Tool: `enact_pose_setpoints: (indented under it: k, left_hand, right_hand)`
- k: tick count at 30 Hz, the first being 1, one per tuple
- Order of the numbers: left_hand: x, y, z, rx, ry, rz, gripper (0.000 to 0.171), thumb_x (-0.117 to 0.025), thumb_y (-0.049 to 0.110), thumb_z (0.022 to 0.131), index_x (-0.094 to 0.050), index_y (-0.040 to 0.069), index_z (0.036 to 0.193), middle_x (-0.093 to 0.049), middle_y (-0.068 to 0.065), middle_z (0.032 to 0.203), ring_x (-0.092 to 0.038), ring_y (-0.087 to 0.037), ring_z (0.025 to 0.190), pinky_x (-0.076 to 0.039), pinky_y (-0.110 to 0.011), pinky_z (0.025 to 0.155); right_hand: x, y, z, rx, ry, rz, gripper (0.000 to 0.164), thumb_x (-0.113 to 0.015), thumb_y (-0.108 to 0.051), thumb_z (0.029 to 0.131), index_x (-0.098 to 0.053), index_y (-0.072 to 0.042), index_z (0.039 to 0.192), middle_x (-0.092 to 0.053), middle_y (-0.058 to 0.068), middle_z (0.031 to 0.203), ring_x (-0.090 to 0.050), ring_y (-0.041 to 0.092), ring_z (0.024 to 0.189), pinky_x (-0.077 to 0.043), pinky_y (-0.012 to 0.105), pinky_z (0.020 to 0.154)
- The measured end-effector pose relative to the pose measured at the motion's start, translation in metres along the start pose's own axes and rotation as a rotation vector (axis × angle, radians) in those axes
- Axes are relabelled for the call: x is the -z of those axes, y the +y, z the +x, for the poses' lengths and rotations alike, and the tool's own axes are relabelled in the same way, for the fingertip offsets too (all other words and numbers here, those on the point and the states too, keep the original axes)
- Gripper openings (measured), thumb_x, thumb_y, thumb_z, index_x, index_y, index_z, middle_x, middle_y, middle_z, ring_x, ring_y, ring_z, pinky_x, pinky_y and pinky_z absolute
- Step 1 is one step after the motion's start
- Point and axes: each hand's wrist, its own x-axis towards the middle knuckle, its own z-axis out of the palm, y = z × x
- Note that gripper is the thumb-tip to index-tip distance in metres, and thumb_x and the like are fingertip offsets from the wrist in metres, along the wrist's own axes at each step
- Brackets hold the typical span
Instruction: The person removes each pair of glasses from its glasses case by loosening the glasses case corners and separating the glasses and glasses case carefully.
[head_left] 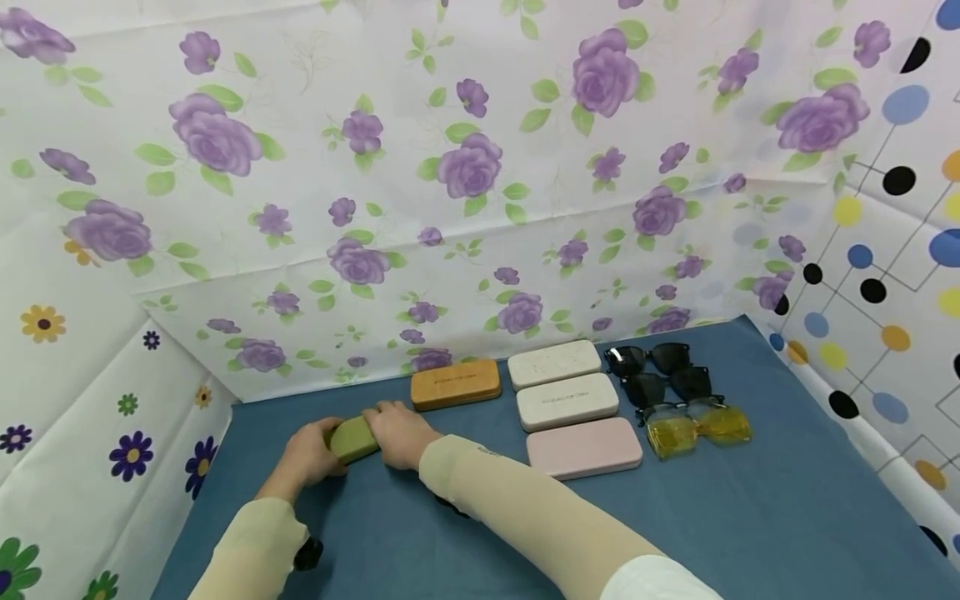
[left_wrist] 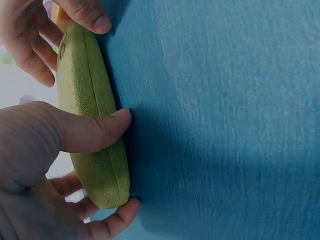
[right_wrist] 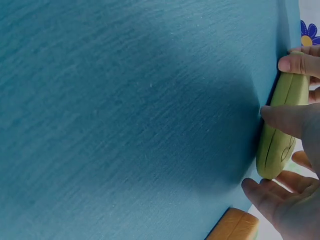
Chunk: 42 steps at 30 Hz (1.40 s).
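Note:
A green fabric-textured glasses case [head_left: 352, 439] rests on the blue cloth at the left, its lid seam closed. My left hand [head_left: 306, 454] grips its left end, with the thumb across the near side and fingers around the end in the left wrist view. At the other end, my right hand [head_left: 401, 435] holds the case, its thumb on the near side in the right wrist view and its fingers round the end and back. Just behind and to the right lies an orange glasses case [head_left: 455, 385].
Two white cases [head_left: 555, 364] and a pink case [head_left: 585, 448] lie in a column right of centre. Beside them are two dark sunglasses [head_left: 666, 385] and yellow-lensed glasses [head_left: 697, 429]. Patterned sheets [head_left: 405, 192] wall the blue-covered table [head_left: 795, 500] at the back and sides.

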Motion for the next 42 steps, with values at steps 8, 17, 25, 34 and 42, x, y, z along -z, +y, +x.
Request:
enact_pose_setpoints:
  k: [8,17,25,34,42]
  left_hand:
    - [-0.002,0.001,-0.005,-0.061,-0.023,0.015,0.076,-0.085,0.008,0.063,-0.052,0.008,0.132,-0.058,-0.019,0.121,-0.055,-0.030,0.095,-0.045,-0.044,0.076]
    - [0.000,0.014,-0.011,-0.118,-0.002,-0.006,0.077,-0.086,0.015,0.064,-0.051,0.013,0.133,-0.056,-0.015,0.126,-0.055,-0.031,0.104,-0.046,-0.046,0.080]
    - [-0.003,0.066,-0.018,-0.178,0.007,-0.022,0.075,-0.087,0.023,0.064,-0.052,0.020,0.130,-0.059,-0.006,0.120,-0.057,-0.022,0.097,-0.047,-0.042,0.078]
    - [-0.038,0.111,-0.025,-0.323,-0.086,0.025,0.070,-0.085,0.033,0.067,-0.054,0.026,0.129,-0.060,0.003,0.118,-0.057,-0.013,0.093,-0.048,-0.038,0.080]
    - [-0.047,0.117,-0.026,-0.356,-0.084,0.023,0.069,-0.085,0.031,0.066,-0.055,0.025,0.128,-0.061,0.002,0.116,-0.057,-0.012,0.092,-0.048,-0.037,0.079]
  right_hand:
    - [-0.003,0.000,-0.004,0.025,-0.008,-0.018,0.042,-0.059,-0.022,0.092,-0.048,-0.023,0.133,-0.055,-0.001,0.125,-0.054,0.016,0.111,-0.047,0.029,0.091]
    - [0.025,0.020,-0.029,0.141,0.006,-0.004,0.052,-0.070,-0.031,0.084,-0.051,-0.019,0.131,-0.059,-0.002,0.116,-0.056,0.010,0.101,-0.048,0.024,0.083]
    - [0.046,0.068,-0.077,0.137,0.060,0.018,0.060,-0.070,-0.034,0.082,-0.049,-0.013,0.134,-0.058,0.001,0.117,-0.056,0.011,0.097,-0.048,0.027,0.081]
    - [0.036,0.119,-0.134,0.020,0.014,0.142,0.052,-0.079,-0.032,0.074,-0.060,-0.019,0.120,-0.062,-0.008,0.102,-0.055,0.004,0.084,-0.046,0.025,0.072]
    - [0.040,0.120,-0.140,-0.001,-0.012,0.135,0.045,-0.080,-0.026,0.073,-0.062,-0.016,0.114,-0.062,-0.007,0.095,-0.054,0.005,0.078,-0.044,0.025,0.067]
